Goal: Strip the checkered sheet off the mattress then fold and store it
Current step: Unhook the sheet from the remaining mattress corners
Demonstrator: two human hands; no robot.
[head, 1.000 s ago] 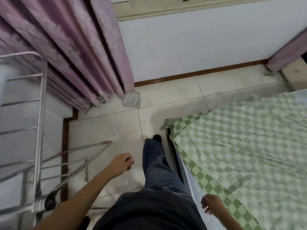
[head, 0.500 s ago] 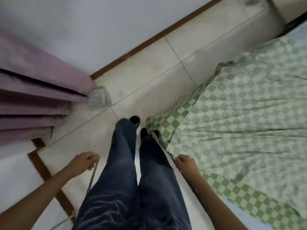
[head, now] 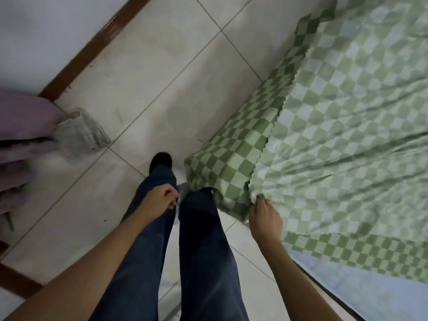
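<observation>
The green checkered sheet covers the mattress on the right, its darker border hanging over the near corner. My right hand pinches the sheet's edge at that corner, bunching the fabric. A pale blue strip of bare mattress shows below the sheet at the lower right. My left hand hangs in front of my left thigh with fingers loosely curled, holding nothing.
My legs in dark jeans stand on the white tiled floor beside the bed corner. A purple curtain and a grey cloth lie at the left. A brown skirting board runs along the white wall.
The view has tilted down and closer to the bed corner. My right hand has reached the sheet's edge and taken hold of it. My left hand moved in front of my thigh.
</observation>
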